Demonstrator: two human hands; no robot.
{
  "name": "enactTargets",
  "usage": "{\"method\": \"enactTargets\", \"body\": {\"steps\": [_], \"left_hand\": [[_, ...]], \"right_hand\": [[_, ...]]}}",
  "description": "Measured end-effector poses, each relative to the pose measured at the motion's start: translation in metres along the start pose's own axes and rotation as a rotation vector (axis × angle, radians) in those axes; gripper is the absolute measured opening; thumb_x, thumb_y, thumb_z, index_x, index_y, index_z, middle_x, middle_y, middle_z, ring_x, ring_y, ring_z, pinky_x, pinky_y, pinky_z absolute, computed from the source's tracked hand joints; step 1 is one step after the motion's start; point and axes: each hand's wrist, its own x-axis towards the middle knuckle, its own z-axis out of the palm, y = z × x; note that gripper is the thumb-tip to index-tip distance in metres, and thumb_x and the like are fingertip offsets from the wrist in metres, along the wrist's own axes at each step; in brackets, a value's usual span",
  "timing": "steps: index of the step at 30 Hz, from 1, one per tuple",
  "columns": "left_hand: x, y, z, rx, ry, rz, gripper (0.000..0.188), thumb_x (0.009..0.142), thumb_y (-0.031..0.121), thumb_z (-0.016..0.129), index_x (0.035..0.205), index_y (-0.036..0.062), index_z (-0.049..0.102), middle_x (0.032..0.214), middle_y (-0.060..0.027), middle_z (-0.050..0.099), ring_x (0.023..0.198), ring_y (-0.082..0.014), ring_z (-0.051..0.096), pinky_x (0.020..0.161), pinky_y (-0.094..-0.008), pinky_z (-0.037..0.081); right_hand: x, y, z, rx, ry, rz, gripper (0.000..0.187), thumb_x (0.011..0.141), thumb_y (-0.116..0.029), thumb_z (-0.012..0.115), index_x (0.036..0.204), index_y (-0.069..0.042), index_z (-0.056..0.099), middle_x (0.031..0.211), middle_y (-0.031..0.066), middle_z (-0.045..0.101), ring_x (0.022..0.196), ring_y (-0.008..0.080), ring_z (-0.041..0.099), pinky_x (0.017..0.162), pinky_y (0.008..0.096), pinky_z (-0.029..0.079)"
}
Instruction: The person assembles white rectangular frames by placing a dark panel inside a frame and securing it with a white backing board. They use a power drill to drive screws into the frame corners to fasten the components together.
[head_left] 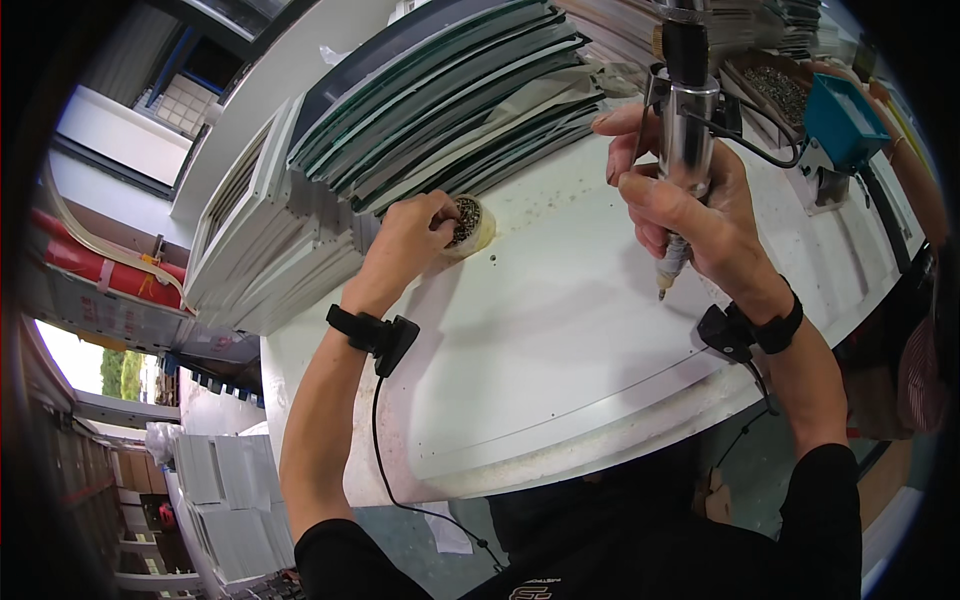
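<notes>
Your left hand (415, 235) reaches over the rim of a small round cup (487, 232) filled with little metal fasteners (463, 212), its fingers bent and drawn together at the contents; you can't tell from this view whether a piece is pinched between the fingertips. Your right hand (700, 195) is curled around the metal barrel of a power screwdriver (688, 150), thumb along the near side and some fingers raised off to the left.

What matters is how these two lie — the cup sits beside the left fingers, at the far part of the white table (540, 350), while the screwdriver stands well apart to its right. Its long axis runs nearly upright in view, the bit (661, 295) at the lower end, leaning slightly toward your left; whether that tip touches the table can't be made out. Your left hand is the nearer one to the cup — a small dark spot (493, 259) marks the table just on the near side of it. Behind the cup rises a stack of dark-edged panels (440, 110).
</notes>
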Motion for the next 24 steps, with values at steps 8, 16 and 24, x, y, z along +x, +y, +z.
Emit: {"method": "enactTargets", "body": {"steps": [8,16,24], "left_hand": [[-0.024,0.015,-0.010,-0.097,0.037,-0.043,0.014,0.090,0.002,0.068,0.103,-0.0035,0.069,0.090,-0.0136,0.073,0.080,-0.0181,0.070,0.079,-0.0292,0.056],[-0.091,0.064,0.025,-0.021,-0.035,0.027,0.011,0.092,0.000,0.066,0.102,-0.0013,0.067,0.099,-0.0156,0.069,0.084,-0.0291,0.069,0.077,-0.0354,0.056],[-0.067,0.045,0.013,-0.027,0.151,0.022,0.012,0.092,0.004,0.068,0.103,-0.0013,0.071,0.096,-0.0184,0.071,0.084,-0.0360,0.069,0.076,-0.0384,0.054]], "right_hand": [[-0.001,-0.002,0.003,0.006,-0.006,0.007,0.049,0.091,-0.019,0.066,0.135,0.002,0.058,0.100,0.0070,0.058,0.053,0.0038,0.049,0.046,0.0216,0.045],[-0.004,-0.003,0.009,0.025,-0.023,0.015,0.051,0.090,-0.020,0.067,0.134,0.003,0.058,0.098,0.0064,0.059,0.053,0.0038,0.051,0.045,0.0211,0.043],[-0.005,-0.004,0.007,0.017,-0.029,0.022,0.051,0.090,-0.021,0.068,0.134,0.003,0.058,0.096,0.0062,0.059,0.052,0.0039,0.050,0.045,0.0211,0.043]]}}
